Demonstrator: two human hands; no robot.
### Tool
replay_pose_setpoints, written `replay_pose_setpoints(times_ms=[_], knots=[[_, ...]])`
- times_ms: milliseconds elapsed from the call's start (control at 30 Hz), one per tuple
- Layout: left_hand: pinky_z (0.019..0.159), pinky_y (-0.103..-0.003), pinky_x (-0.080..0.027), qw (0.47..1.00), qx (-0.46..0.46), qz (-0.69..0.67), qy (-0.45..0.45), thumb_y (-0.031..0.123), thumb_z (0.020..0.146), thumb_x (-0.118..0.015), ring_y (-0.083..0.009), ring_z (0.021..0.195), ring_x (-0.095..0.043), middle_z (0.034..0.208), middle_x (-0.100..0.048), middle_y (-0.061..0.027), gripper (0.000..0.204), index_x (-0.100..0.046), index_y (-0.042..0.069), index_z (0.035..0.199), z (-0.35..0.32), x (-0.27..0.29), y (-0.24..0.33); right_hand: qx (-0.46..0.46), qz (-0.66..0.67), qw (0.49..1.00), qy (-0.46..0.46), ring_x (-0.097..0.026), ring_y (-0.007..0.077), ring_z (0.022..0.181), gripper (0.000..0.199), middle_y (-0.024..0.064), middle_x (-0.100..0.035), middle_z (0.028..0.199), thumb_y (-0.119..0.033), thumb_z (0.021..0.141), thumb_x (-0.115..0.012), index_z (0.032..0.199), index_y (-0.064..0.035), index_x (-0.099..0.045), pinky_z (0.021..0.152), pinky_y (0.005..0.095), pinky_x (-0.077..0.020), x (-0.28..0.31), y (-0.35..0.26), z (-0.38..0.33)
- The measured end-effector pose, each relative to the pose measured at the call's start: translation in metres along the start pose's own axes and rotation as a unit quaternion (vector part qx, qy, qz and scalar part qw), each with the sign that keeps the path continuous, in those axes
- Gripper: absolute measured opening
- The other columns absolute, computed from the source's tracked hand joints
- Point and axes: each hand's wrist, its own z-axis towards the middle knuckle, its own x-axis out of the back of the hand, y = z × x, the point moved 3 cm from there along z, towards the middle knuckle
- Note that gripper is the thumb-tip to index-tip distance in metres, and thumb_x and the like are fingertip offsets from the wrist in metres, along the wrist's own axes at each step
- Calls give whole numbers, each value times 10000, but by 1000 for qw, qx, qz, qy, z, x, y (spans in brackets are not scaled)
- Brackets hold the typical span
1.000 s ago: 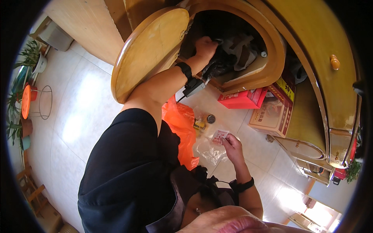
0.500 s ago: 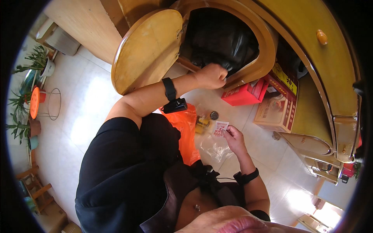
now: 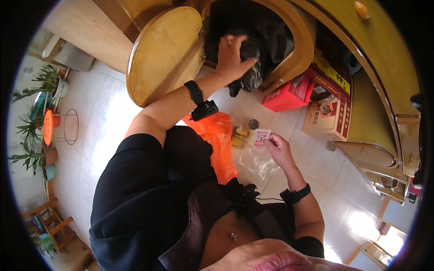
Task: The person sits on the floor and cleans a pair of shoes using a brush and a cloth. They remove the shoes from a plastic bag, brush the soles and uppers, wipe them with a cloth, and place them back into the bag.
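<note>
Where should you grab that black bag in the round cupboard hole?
Probably the crinkled fold hanging over the sill. The black bag is soft and bunched, so loose plastic pinches easily. Come from the front, through the open round door, where the left hand rests.

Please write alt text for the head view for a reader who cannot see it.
The left hand presses on a black plastic bag inside a round wooden cabinet opening, while the right hand holds a small red-and-white packet above the tiled floor.
</note>
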Motion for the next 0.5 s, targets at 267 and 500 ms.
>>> replay_pose_setpoints(times_ms=[267,500], knots=[[762,-357,-527,998,42,46,-23,228,762,-789,-271,859,-661,944,-684,-146,315,-701,76,1024,39,4,-55,13,-21,1000,-15,-583,77,715,110,24,-650,806,-108,906,-653,967,-17,-643,686,248,-491,-6,-11,1],[643,-268,-495,951,127,-133,-247,132,859,-704,-90,684,-600,748,-660,-24,121,-646,27,875,-11,16,-29,-22,18,1000,-9,-527,62,681,89,-18,-610,775,-114,921,-645,927,-26,-629,639,237,-452,-6,-5,10]])
